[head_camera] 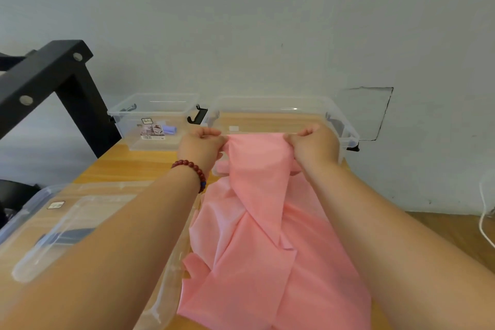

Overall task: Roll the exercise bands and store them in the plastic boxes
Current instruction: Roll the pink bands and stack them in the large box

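Clenched at both grips: pinches the far end of the pink exercise band [262,222] with the left grip [201,146] and the right grip [312,146], one top corner in each, just above the middle of the frame. Holds that edge taut and lifted in front of the larger clear box [347,130]. Lets the rest drape toward the bottom of the frame in loose, overlapping folds on the counter [120,166].

Looks like the start of the rolling step: end squared up, no turn of the roll made yet as far as can be seen. Calls next for smoothing the crumpled length flat, then turning the held edge over on itself and winding evenly, both corners kept level so as not to roll into a cone. Probably stretchy, clingy stuff, apt to crease and slip sideways.

Around: smaller clear box [154,115] at centre left, against the wall, with a bluish roll [170,130] inside and a label on its front. Clear lids [67,222] at lower left, partly under the left forearm. Black frame [53,69] at upper left; white cable [484,222] at the right edge. Nothing between band and boxes. Rolling room crowded only by the band's own heap and a lid edge just beside it.
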